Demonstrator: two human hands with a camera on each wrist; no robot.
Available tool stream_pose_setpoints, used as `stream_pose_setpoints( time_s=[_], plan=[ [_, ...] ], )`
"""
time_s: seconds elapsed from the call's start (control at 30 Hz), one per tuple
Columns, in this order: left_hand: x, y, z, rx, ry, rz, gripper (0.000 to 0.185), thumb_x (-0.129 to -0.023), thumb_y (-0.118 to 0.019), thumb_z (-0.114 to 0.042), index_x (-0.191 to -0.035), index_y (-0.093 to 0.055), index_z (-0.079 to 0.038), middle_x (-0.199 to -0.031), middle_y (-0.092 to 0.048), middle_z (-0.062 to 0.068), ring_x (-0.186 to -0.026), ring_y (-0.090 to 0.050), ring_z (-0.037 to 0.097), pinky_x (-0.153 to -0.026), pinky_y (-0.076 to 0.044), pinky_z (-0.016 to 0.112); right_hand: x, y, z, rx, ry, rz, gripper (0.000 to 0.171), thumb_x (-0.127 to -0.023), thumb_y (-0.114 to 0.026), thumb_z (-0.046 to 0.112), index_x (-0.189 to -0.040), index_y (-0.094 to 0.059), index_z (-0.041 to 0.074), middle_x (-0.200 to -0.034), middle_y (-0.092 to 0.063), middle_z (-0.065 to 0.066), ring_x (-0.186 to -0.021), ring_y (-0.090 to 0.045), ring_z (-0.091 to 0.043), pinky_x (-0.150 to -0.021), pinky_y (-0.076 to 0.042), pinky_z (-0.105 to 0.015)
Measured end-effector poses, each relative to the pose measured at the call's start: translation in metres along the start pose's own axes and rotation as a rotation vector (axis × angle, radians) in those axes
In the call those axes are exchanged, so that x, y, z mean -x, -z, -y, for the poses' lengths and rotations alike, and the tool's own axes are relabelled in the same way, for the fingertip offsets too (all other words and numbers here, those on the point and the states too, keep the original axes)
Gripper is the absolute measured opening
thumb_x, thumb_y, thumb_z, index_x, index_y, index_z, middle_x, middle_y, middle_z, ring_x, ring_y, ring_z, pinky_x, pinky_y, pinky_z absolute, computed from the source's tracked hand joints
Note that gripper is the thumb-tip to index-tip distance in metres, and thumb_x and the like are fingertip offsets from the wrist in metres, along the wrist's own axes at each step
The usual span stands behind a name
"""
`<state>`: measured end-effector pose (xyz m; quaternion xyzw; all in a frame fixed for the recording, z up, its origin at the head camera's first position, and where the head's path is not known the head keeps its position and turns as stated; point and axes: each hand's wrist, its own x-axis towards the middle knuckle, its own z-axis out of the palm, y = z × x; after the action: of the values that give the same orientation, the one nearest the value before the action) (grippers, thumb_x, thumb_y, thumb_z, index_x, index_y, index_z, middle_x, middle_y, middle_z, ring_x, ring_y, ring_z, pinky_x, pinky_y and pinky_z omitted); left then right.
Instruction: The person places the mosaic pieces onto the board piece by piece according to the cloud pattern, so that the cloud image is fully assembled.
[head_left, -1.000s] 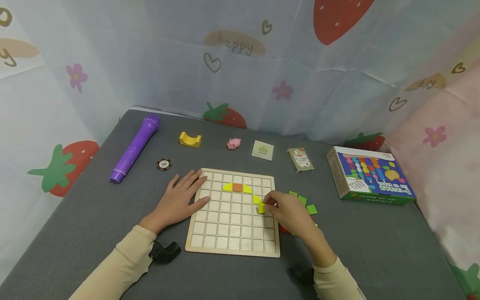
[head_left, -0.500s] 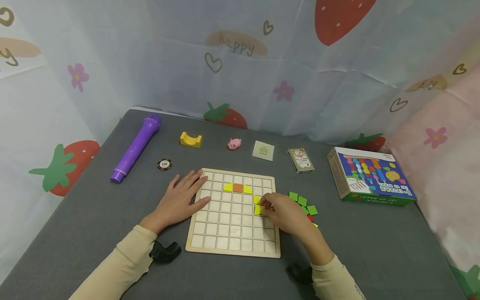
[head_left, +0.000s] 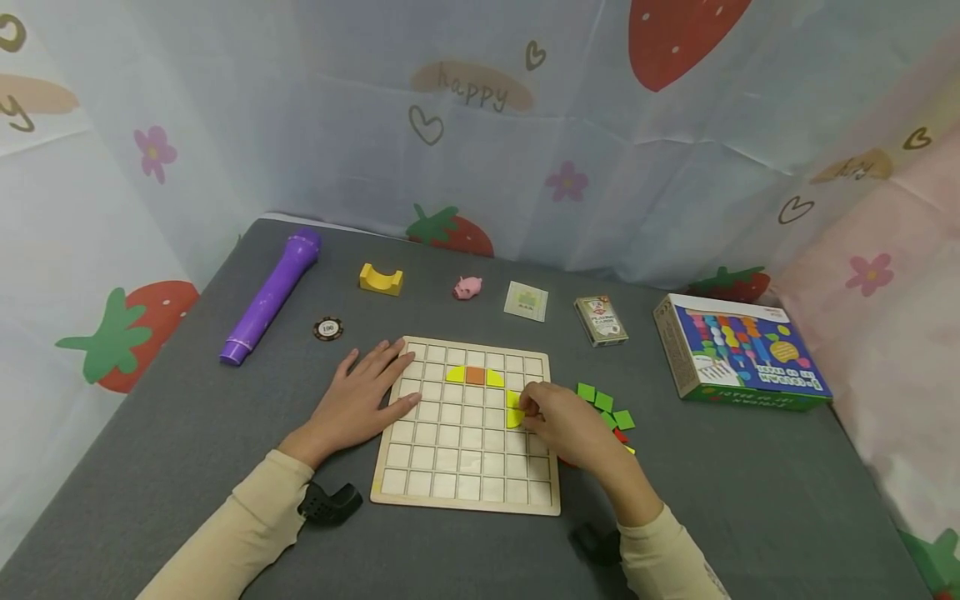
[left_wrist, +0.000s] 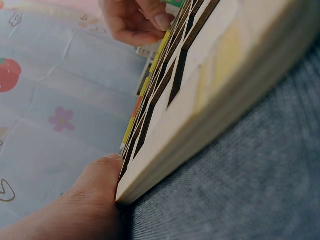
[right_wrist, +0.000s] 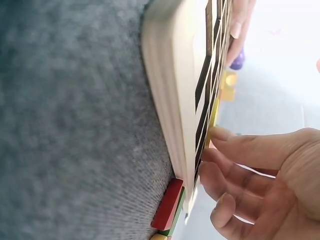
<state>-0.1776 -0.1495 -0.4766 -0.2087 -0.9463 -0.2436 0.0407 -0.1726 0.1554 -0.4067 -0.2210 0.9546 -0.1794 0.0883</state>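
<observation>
A wooden grid board lies on the grey table. My left hand rests flat on its left edge with straight fingers; the thumb presses the board's rim. My right hand pinches a yellow piece down on a cell near the board's right side, just below another yellow piece. An orange tile between two yellow pieces sits in the second row. In the right wrist view my fingertips touch the board.
Loose green tiles and a red tile lie right of the board. Behind it are a purple cylinder, a poker chip, a yellow block, a pink pig, a sachet, a card deck and a colourful box.
My right hand has shifted slightly left and lowered the yellow piece onto the board under the other yellow piece. The left hand has stayed still.
</observation>
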Motion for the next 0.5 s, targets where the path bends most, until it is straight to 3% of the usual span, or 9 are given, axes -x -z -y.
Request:
stream_pose_setpoints(
  time_s=[0.3,0.5],
  plan=[
    [0.0,-0.003,0.002,0.001,-0.009,-0.012,0.068,-0.095,-0.052,-0.05,-0.149,-0.036,-0.013,-0.157,-0.026,0.009,-0.145,-0.021,0.031,-0.113,-0.009,0.06,0.002,0.001,0.001,0.008,-0.026,0.019,0.015,-0.086,-0.072,0.01,-0.1,-0.064,0.01,-0.088,-0.062,0.001,-0.076,-0.054,-0.011,-0.068,-0.048,-0.028],
    [-0.001,-0.004,0.003,0.009,0.005,-0.024,0.067,-0.094,-0.052,-0.051,-0.149,-0.037,-0.014,-0.156,-0.026,0.013,-0.145,-0.017,0.035,-0.113,-0.009,0.059,0.023,0.02,-0.014,0.01,-0.109,0.017,0.023,-0.09,-0.068,0.015,-0.11,-0.063,0.007,-0.088,-0.062,0.001,-0.067,-0.052,-0.011,-0.06,-0.046,-0.027]
  ],
)
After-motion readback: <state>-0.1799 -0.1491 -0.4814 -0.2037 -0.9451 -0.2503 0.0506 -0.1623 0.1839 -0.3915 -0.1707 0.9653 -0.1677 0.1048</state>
